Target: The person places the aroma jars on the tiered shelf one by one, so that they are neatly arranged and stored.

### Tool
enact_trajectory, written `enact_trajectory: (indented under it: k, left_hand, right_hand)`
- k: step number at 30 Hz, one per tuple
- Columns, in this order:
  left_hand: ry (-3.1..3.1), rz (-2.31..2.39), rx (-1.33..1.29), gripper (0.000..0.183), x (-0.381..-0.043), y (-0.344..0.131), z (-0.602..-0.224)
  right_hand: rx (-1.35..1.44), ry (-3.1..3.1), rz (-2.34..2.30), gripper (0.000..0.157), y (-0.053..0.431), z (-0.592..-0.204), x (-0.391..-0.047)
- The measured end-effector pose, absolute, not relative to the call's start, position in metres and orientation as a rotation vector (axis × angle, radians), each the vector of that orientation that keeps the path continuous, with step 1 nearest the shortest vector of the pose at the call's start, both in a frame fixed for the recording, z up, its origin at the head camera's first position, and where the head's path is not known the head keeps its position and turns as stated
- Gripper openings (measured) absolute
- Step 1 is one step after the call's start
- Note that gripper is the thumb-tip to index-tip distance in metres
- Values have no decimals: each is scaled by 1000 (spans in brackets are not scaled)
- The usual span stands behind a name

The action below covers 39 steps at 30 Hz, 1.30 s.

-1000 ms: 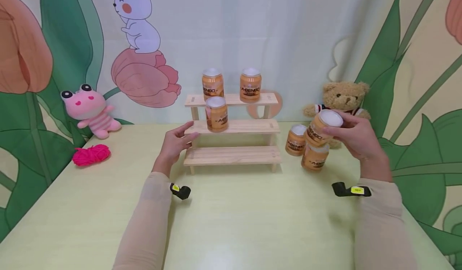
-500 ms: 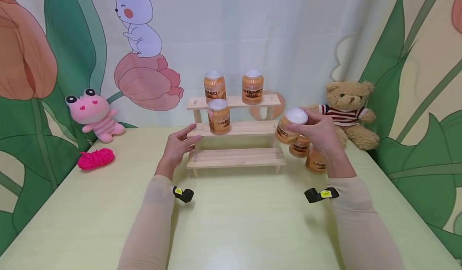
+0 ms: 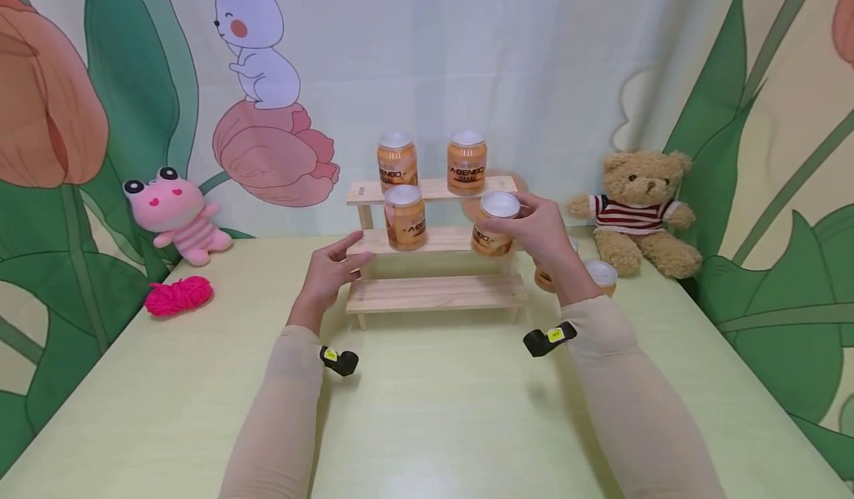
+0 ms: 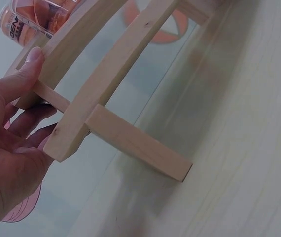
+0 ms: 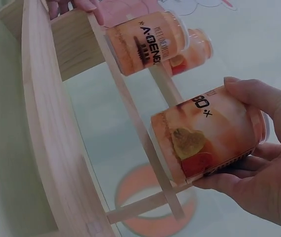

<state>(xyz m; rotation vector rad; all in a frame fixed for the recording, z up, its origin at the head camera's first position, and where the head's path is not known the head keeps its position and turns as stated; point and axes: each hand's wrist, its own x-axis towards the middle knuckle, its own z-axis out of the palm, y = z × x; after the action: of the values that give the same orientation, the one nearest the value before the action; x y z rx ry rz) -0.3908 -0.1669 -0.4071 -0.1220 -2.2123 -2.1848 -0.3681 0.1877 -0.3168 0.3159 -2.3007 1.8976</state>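
Observation:
My right hand point(image 3: 545, 233) grips an orange can point(image 3: 491, 242) with a pale lid. The can is upright at the right part of the middle board of a three-step wooden shelf point(image 3: 437, 293); I cannot tell whether its base touches the board. At the shelf's left side, my left hand point(image 3: 327, 271) holds the end of the middle board, thumb point(image 4: 33, 57) above and fingers below in the left wrist view. Another orange can point(image 3: 405, 221) stands on the middle board's left part. Two similar cans, a left one point(image 3: 396, 159) and a right one point(image 3: 466, 165), stand on the top board.
Two more cans, one mostly hidden point(image 3: 543, 276) and one partly hidden point(image 3: 603, 275), stand on the table behind my right forearm. A teddy bear point(image 3: 640, 213) sits at the back right. A pink frog toy point(image 3: 176, 213) and pink yarn point(image 3: 179, 296) lie left of the shelf.
My right hand has carried its can leftward from above the table cans to the middle board. The left hand stays at the shelf's left end.

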Motion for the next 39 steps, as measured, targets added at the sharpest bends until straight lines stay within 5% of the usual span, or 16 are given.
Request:
enact_trajectory:
  k: [16, 28, 39]
  left_hand:
    - [-2204, -2186, -125, 63, -394, -171, -408]
    - [-2218, -2180, -118, 64, -393, -169, -409]
    - [-2198, -2191, -123, 62, -392, -168, -409]
  right_hand:
    - [99, -2384, 2084, 76, 166, -303, -385]
    - [-14, -2301, 1982, 57, 156, -312, -385]
    - [16, -2252, 2062, 61, 155, -317, -391]
